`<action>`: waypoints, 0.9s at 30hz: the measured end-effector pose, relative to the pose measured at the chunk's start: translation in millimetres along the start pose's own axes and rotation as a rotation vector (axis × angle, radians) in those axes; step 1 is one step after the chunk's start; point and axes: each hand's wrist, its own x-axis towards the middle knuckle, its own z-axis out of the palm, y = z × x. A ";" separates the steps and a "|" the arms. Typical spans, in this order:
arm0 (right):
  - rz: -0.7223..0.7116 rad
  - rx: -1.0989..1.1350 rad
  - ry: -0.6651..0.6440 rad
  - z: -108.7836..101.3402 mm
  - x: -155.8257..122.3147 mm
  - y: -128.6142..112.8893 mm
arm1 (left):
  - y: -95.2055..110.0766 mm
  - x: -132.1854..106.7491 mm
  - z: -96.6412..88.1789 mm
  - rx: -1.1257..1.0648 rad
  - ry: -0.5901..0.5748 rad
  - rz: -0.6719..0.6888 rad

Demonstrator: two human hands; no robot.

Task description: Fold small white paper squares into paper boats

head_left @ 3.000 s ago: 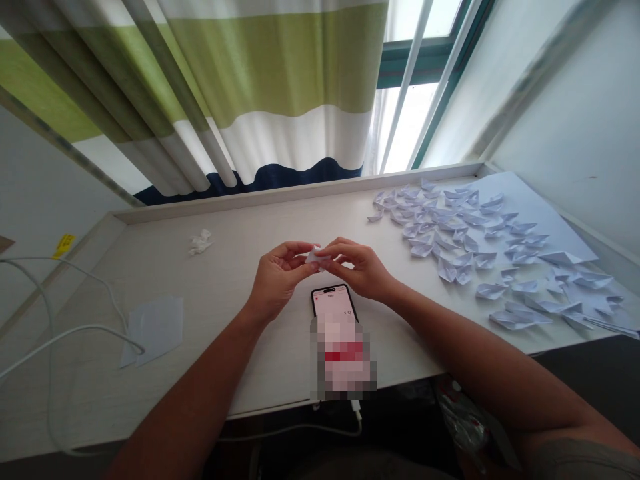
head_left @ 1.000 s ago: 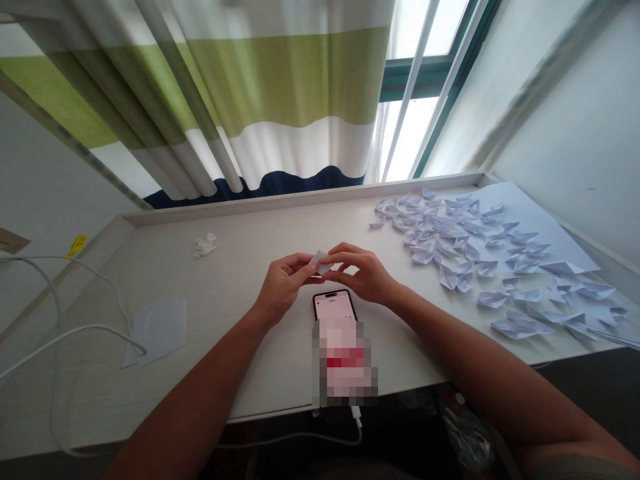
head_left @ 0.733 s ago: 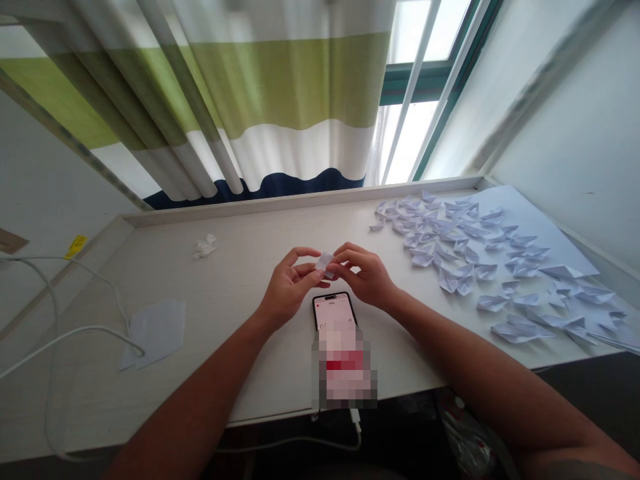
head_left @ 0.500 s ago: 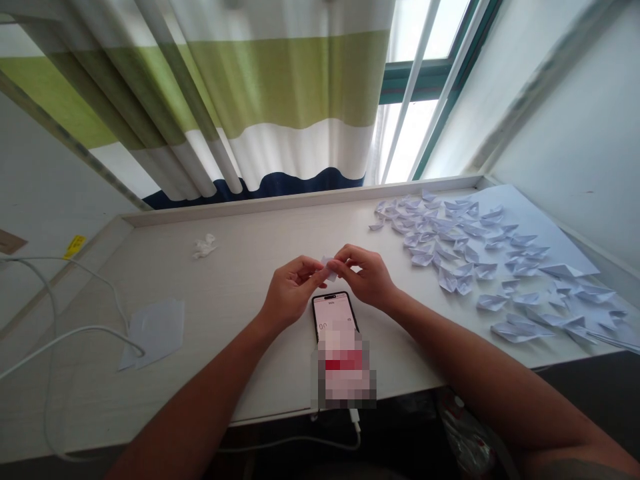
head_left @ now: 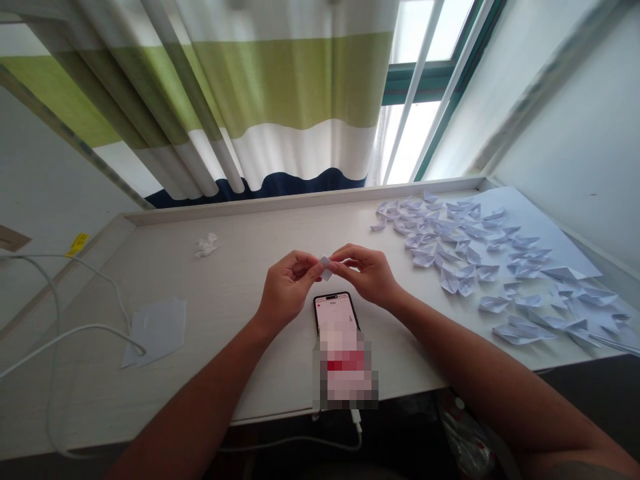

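Observation:
My left hand (head_left: 286, 288) and my right hand (head_left: 367, 273) meet above the middle of the pale desk (head_left: 240, 280). Both pinch one small folded piece of white paper (head_left: 326, 268) between thumb and fingertips. The paper is mostly hidden by my fingers, only a corner shows. Just below my hands a phone (head_left: 336, 313) lies flat on the desk with its screen lit.
Several small folded paper boats (head_left: 465, 247) lie spread over the right of the desk, partly on a large white sheet (head_left: 530, 220). A crumpled paper scrap (head_left: 206, 245) lies far left, flat paper pieces (head_left: 156, 323) near left, beside white cables (head_left: 65, 333). A striped curtain (head_left: 240, 100) hangs behind.
My fingers have kept working the small paper, turning and pinching it tighter; my left fingers, spread a moment ago, are now closed on it. The view has shifted slightly.

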 end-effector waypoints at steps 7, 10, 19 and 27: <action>0.037 0.025 0.097 4.7 -0.6 6.3 | -3.5 2.1 -2.2 0.007 -0.001 -0.097; 0.055 0.031 0.121 5.0 0.3 7.7 | -6.5 2.6 -1.9 -0.015 -0.019 -0.111; 0.137 -0.036 -0.039 2.6 0.4 0.4 | -8.6 7.1 -3.6 -0.038 -0.059 -0.087; 0.146 -0.099 0.001 4.7 -4.0 -5.9 | -6.3 7.3 -9.3 0.029 -0.123 -0.172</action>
